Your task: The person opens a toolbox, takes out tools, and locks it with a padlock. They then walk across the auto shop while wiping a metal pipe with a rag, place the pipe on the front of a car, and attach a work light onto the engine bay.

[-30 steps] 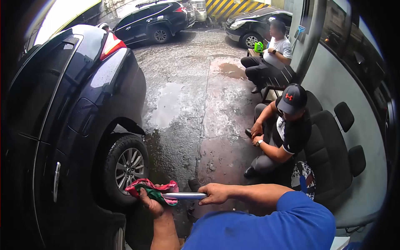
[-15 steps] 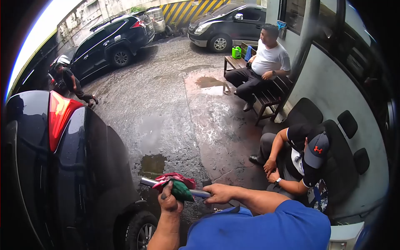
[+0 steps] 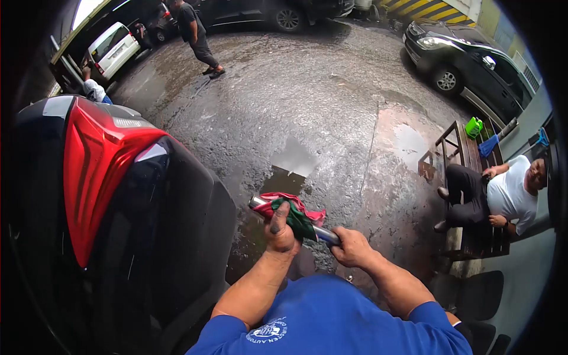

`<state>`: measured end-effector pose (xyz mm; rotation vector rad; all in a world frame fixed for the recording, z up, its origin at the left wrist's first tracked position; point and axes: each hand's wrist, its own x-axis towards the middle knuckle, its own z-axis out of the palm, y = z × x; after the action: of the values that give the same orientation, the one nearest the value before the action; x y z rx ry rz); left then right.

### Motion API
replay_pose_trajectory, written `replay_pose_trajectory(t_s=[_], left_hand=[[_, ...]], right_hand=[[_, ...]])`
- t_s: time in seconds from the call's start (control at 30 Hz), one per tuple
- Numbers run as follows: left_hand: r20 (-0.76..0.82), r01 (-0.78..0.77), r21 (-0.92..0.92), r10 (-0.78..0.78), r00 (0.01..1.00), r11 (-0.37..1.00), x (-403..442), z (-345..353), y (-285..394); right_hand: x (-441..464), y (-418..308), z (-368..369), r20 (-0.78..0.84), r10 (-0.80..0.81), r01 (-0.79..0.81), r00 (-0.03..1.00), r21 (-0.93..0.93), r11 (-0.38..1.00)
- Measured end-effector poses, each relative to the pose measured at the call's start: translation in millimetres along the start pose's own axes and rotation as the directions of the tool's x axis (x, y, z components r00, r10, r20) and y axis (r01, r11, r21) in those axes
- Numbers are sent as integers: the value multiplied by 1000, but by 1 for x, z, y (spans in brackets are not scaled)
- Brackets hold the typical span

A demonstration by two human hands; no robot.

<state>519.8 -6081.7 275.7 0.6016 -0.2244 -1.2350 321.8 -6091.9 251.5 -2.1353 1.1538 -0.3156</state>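
A silver metal tube [image 3: 326,235] slants across in front of my blue shirt. Wrapped over its left part is a red and green cloth [image 3: 300,220], and my left hand [image 3: 280,232] grips cloth and tube together, thumb on top. The tube's open end sticks out past the cloth at the upper left. My right hand [image 3: 351,246] is closed round the tube's lower right end. Both hands are in front of my chest, above the wet ground.
A dark car with a red tail light [image 3: 97,171] stands close on my left. On the right a person in a white shirt [image 3: 512,195] sits on a wooden bench [image 3: 467,148]. Another person [image 3: 192,35] is upright farther off. Puddles [image 3: 294,157] lie ahead.
The view has swung left, so the seated people have shifted right and the capped one has left view. The cloth, at the tube's end earlier, now lies farther along it, with the tube's end showing.
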Motion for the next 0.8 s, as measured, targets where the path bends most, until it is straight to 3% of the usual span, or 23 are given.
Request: replay_pose_trajectory(t_s=[0.07, 0.13, 0.2, 0.3, 0.33, 0.37, 0.4, 0.47, 0.5, 0.53, 0.57, 0.67, 0.73, 0.8], left_hand=[[0, -171, 123, 172, 985, 978, 57, 16, -13], [85, -212, 176, 199, 976, 961, 116, 21, -17], [96, -280, 194, 266, 959, 940, 183, 22, -8], [31, -65, 326, 58, 998, 943, 294, 7, -1], [-37, 23, 354, -10, 999, 935, 330, -2, -7], [23, 47, 413, -62, 998, 910, 365, -20, -13], [11, 38, 397, -46, 999, 917, 392, -15, -6], [316, 155, 348, -271, 909, 925, 434, 3, 21], [383, 271, 323, -387, 839, 907, 449, 14, 39], [503, 139, 382, -331, 799, 914, 477, 13, 44], [448, 121, 412, -316, 836, 903, 497, 21, 54], [383, 65, 514, -297, 875, 855, 575, 11, 83], [359, 231, 282, -326, 874, 931, 631, -1, 105], [338, 222, 254, -301, 892, 941, 688, -21, 131]], right_hand=[[80, -3, -15, 81, -1, 0, 997, 9, 1000], [159, 4, -29, 119, -206, 171, 971, 255, 952], [233, 11, -45, 148, -223, 185, 964, 234, 954], [338, 51, -45, 182, -206, 152, 961, 273, 950], [369, 74, -38, 208, -103, 55, 973, 225, 973], [394, 91, -38, 240, 8, -51, 971, 170, 984], [417, 97, -50, 257, 0, -42, 966, 155, 987], [453, 89, -82, 177, 32, -55, 984, 128, 990], [469, 84, -98, 188, 10, -37, 982, 137, 990], [488, 79, -115, 248, 14, -75, 969, 237, 969], [511, 76, -128, 308, 9, -115, 951, 327, 938], [590, 77, -139, 434, -22, -120, 901, 297, 947], [658, 67, -141, 510, -11, -125, 860, 231, 965], [733, 59, -138, 587, 19, -135, 810, 155, 979]])
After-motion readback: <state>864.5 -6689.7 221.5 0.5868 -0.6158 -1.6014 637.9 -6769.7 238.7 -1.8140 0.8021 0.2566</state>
